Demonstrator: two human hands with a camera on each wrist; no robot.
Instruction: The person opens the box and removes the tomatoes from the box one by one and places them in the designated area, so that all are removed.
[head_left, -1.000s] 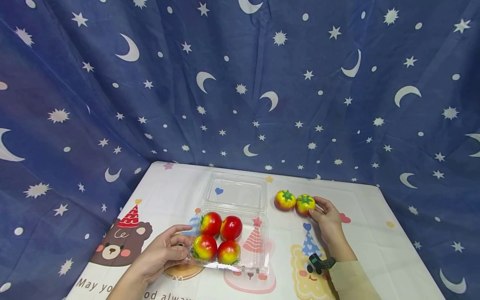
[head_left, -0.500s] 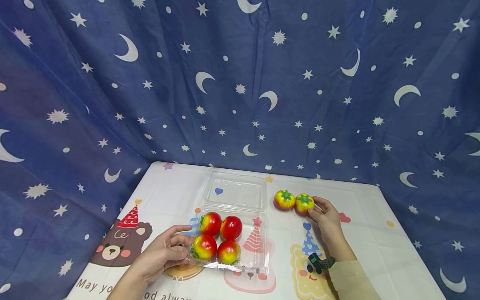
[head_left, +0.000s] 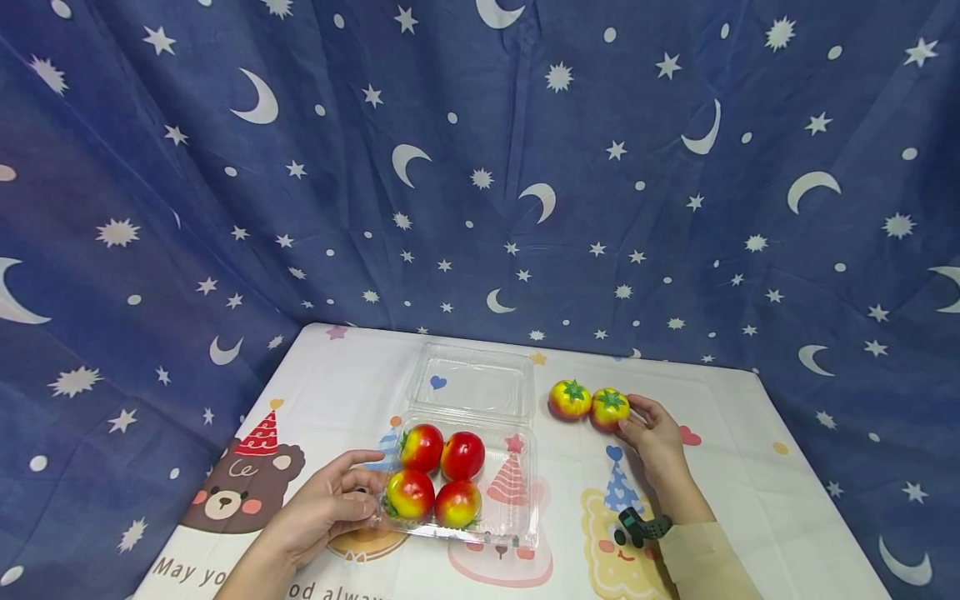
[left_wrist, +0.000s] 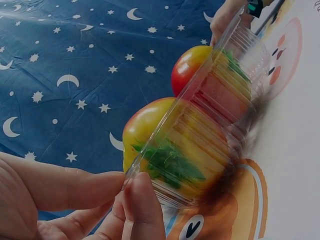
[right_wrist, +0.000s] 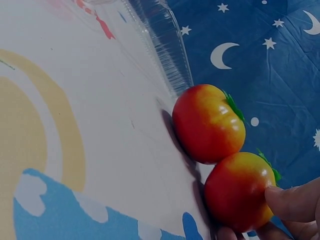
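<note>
Clear plastic container [head_left: 506,483], hinged lid [head_left: 480,382] open behind; four glossy red-yellow tomatoes [head_left: 462,456] clustered in left part (visible green stems [left_wrist: 167,162] turned sideways). Two more tomatoes [head_left: 570,400] right of container, touching, stems up.

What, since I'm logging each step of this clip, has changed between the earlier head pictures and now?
Nothing visibly changed: nothing moved, and nothing was taken hold of or let go. The left hand still pinches the clear container at its edge, with its lid open and four fruits inside. The right hand still holds one fruit, with another fruit right beside it.
</note>
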